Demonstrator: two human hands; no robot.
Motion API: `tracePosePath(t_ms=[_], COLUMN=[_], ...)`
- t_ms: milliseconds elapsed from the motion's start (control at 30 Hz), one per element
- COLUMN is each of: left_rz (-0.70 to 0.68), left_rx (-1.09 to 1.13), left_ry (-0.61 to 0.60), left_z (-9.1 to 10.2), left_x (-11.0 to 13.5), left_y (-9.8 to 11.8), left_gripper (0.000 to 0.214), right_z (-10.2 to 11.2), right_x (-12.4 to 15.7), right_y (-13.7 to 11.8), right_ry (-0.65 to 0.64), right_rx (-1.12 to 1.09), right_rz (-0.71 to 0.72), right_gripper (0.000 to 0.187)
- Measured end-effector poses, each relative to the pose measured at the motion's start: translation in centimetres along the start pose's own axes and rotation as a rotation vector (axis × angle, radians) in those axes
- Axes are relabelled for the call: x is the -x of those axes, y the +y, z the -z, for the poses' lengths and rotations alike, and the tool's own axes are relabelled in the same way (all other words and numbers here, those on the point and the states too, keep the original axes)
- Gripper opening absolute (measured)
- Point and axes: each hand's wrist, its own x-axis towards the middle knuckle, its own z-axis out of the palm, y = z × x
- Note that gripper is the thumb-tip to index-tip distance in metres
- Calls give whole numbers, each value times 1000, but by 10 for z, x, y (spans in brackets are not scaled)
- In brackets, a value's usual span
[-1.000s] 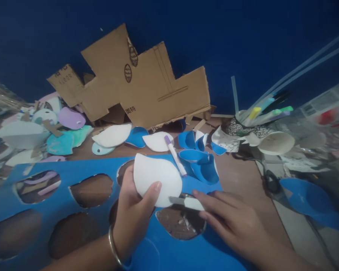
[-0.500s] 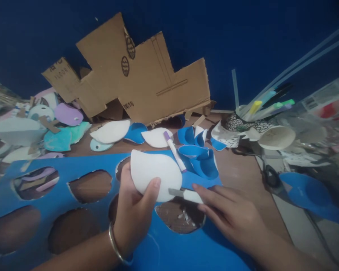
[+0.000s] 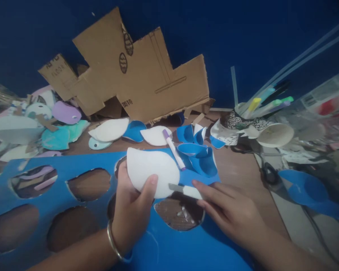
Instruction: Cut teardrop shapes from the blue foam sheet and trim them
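My left hand (image 3: 131,210) grips a white petal-shaped foam cutout (image 3: 152,171), thumb pressed on its lower face. My right hand (image 3: 228,210) holds a small white craft knife (image 3: 186,190) whose blade touches the cutout's lower right edge. Both hands hover over a blue foam sheet (image 3: 59,205) with several oval holes cut out of it. A purple-capped marker (image 3: 173,148) lies just behind the cutout, beside curled blue foam pieces (image 3: 200,160).
A jagged piece of cardboard (image 3: 135,75) leans on the dark blue wall. White, blue, teal and purple cutouts (image 3: 64,131) lie at the left and back. A patterned cup with pens (image 3: 254,116) and scissors (image 3: 267,171) lie at the right.
Both hands, with the cutout and knife, have drifted slightly up and left in view as the camera shifted. Grips are the same.
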Motion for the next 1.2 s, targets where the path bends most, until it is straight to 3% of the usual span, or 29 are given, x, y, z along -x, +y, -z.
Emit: tracePosePath(t_ms=[333,833,1200], left_rz=[-128,-26,-40], left_rx=[-137,20,-43], left_ry=[31,2,-1], left_z=[-1,-3,0], left_x=[1,2,6], left_y=[8,8,6], left_gripper=[44,48,48], right_z=[-1,1,0], right_x=[0,0,0], right_y=[0,-1,0], right_ry=[-7,-3,-14], right_rx=[-23,-21,-18], right_rz=[11,3,-4], right_gripper=[31,31,31])
